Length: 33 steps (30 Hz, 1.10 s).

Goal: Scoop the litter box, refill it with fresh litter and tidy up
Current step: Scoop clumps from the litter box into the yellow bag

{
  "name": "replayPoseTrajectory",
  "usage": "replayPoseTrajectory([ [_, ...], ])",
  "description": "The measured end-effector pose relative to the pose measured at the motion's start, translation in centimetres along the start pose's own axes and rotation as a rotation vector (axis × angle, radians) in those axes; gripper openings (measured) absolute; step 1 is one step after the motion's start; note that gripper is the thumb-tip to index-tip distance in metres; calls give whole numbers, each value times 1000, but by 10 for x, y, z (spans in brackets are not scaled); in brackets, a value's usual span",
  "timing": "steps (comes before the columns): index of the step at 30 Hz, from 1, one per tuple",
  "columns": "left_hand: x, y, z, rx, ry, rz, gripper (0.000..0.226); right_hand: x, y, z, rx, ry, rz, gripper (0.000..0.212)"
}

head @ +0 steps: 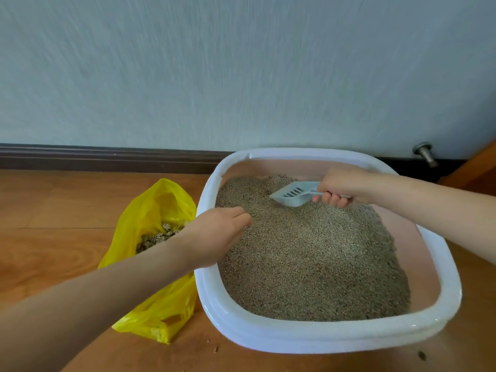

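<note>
Right hand (346,183) grips the scoop (295,194), fingers wrapped round its handle in the litter (308,259), left hand (218,234) fingers pinched narrow at the litter box (322,336) rim.

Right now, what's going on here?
A person is scooping a litter box on a wood floor. The right hand holds a pale scoop, its front edge in the litter near the far wall. The left hand rests on the box's left rim. A yellow bag beside the box holds clumps.
</note>
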State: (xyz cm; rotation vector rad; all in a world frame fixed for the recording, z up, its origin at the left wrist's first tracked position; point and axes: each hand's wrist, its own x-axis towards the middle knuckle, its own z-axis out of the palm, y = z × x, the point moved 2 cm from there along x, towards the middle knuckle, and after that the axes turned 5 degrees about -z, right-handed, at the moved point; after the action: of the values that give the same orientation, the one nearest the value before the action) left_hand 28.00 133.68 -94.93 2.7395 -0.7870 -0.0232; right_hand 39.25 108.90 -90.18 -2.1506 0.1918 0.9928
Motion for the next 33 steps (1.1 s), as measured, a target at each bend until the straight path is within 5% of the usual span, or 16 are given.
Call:
replayPoseTrajectory([
  [10, 1, 5, -2, 31, -25, -26, 24, 40, -33, 68, 3, 216, -37, 22],
  [14, 1, 4, -2, 34, -11, -25, 22, 64, 4, 108, 176, 451, -121, 44],
  [20, 2, 5, -2, 47, -19, -37, 23, 74, 23, 122, 112, 576, -215, 26],
  [28, 0, 3, 0, 39, -13, -36, 22, 14, 26, 111, 413, 367, -300, 21],
  [33, 1, 1, 3, 44, -11, -29, 22, -30, 49, 97, 329, 253, -277, 20],
])
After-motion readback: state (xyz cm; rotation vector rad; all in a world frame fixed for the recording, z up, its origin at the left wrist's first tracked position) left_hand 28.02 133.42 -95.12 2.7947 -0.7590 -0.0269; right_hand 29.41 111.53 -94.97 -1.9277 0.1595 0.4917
